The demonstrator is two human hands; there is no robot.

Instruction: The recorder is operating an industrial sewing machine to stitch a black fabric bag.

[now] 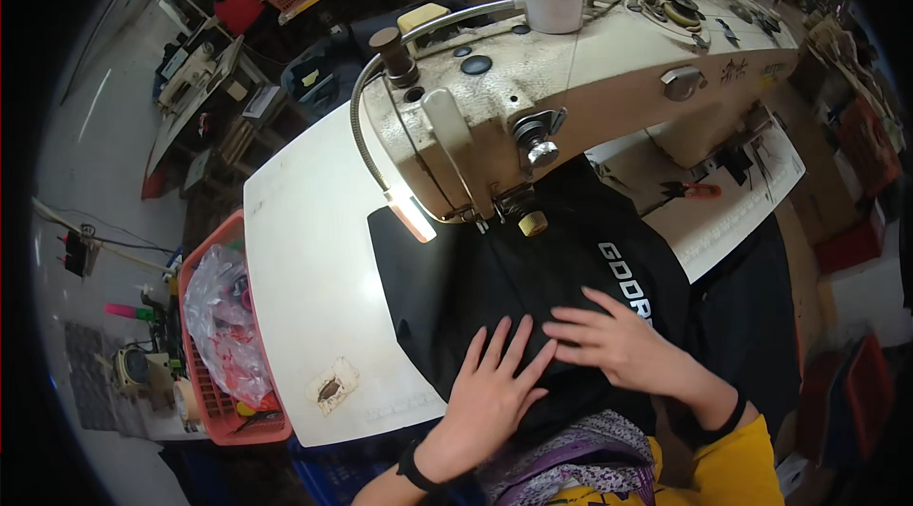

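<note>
Black fabric with white lettering lies over the white sewing table, its far part under the head of a sewing machine. My left hand rests on the fabric near its front, palm down, fingers stretched out. Just to its right, my right hand also lies flat on the cloth with spread fingers, beside the lettering. The fingertips of the two hands are close together. Above the cloth, a small lit lamp shines beside the needle area. The needle tip itself is too small to make out.
Orange-handled thread snips lie on the table's right part, behind the fabric. Against the table's left edge stands a red plastic basket holding a clear plastic bag. More black cloth hangs off the right side.
</note>
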